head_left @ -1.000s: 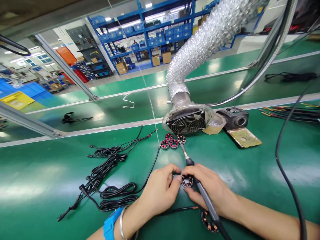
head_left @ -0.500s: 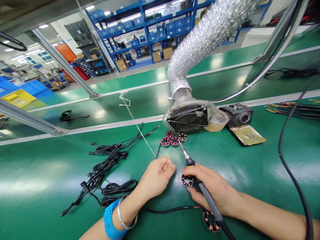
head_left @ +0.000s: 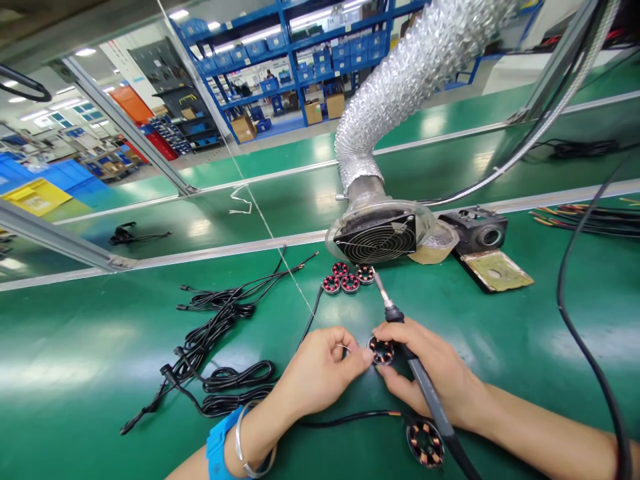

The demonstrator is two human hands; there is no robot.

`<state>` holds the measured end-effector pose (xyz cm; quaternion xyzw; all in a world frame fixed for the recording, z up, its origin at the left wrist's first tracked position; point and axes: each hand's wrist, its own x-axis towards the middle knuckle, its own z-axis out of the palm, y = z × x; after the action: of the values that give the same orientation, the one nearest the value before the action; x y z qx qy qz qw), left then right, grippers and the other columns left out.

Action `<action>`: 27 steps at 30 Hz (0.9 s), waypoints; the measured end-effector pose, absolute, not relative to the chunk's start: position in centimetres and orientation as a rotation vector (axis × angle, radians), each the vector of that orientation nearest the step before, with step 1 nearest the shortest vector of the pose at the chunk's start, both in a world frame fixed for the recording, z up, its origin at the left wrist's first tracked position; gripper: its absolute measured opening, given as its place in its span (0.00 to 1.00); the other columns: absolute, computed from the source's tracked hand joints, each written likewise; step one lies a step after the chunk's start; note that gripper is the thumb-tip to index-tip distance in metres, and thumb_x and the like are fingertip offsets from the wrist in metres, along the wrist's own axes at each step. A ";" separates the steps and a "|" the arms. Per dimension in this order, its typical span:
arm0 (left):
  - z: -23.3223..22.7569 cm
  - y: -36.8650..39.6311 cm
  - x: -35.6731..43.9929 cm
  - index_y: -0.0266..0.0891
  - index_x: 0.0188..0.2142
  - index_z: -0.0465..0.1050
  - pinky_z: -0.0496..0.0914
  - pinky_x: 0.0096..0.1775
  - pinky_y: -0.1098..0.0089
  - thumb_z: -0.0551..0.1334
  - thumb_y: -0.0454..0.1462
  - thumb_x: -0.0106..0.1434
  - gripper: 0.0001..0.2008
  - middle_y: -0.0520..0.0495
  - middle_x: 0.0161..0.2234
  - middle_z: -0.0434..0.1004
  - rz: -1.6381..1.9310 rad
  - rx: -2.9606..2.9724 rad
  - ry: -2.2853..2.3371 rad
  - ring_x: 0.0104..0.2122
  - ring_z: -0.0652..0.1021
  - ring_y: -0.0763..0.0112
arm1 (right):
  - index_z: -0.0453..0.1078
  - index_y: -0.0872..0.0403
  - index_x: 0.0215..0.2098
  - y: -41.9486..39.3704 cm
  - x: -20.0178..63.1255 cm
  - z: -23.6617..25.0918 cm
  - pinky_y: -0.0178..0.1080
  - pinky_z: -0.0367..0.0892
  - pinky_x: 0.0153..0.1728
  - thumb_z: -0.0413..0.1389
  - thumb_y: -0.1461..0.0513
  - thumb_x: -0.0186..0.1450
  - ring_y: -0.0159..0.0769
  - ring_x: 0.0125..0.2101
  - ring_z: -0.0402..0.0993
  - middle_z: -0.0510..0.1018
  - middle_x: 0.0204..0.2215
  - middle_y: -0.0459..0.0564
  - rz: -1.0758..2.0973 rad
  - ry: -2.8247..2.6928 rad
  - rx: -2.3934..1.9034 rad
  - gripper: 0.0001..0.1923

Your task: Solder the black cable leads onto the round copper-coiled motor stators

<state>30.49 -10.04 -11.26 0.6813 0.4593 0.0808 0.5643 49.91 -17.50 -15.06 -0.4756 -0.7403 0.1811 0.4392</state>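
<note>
We are pinching a little coil ring (head_left: 381,351) with our left hand (head_left: 320,370) fingers; beside the ring, our right hand (head_left: 430,377) is gripping a soldering iron (head_left: 417,370).

Bright overhead light is being reflected as glare off the tabletop (head_left: 75,373) left of the left hand (head_left: 320,370); edges are being bent by wide-angle distortion.

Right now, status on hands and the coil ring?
Left hand pinching coil ring. Right hand holds soldering iron, steadies ring. Nothing in the way.
</note>
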 end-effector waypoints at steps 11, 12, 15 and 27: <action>-11.6 -10.4 30.6 0.39 0.26 0.65 0.47 0.21 0.73 0.60 0.38 0.59 0.07 0.60 0.16 0.52 0.287 1.526 1.069 0.18 0.52 0.78 | 0.61 0.52 0.50 -17.4 49.8 -14.4 0.41 0.68 0.35 0.55 0.71 0.60 0.37 0.34 0.67 0.75 0.40 0.50 0.367 -1.887 -1.130 0.21; -11.5 -10.2 30.5 0.40 0.26 0.64 0.47 0.21 0.73 0.59 0.37 0.59 0.07 0.61 0.16 0.51 0.315 1.545 1.100 0.18 0.52 0.78 | 0.61 0.52 0.50 -17.4 49.9 -14.4 0.41 0.68 0.35 0.55 0.71 0.60 0.38 0.34 0.67 0.74 0.40 0.50 0.369 -1.882 -1.140 0.21; -10.8 -10.0 30.3 0.40 0.29 0.67 0.49 0.23 0.73 0.60 0.38 0.60 0.05 0.61 0.16 0.48 0.358 1.798 1.119 0.18 0.53 0.77 | 0.61 0.53 0.51 -17.4 50.1 -14.4 0.41 0.67 0.36 0.55 0.71 0.60 0.38 0.34 0.66 0.74 0.39 0.50 0.382 -1.871 -1.171 0.21; -10.9 -9.5 30.1 0.38 0.28 0.66 0.50 0.24 0.73 0.61 0.45 0.61 0.14 0.58 0.19 0.54 0.266 1.548 1.015 0.20 0.54 0.77 | 0.61 0.52 0.49 -17.5 50.0 -14.2 0.38 0.66 0.33 0.53 0.73 0.59 0.36 0.32 0.64 0.71 0.34 0.48 0.428 -1.892 -1.157 0.21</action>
<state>30.05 -9.49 -10.90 0.6660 0.4367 0.1145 0.5938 50.00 -17.50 -14.18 -0.4630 -0.7575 0.1711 0.4274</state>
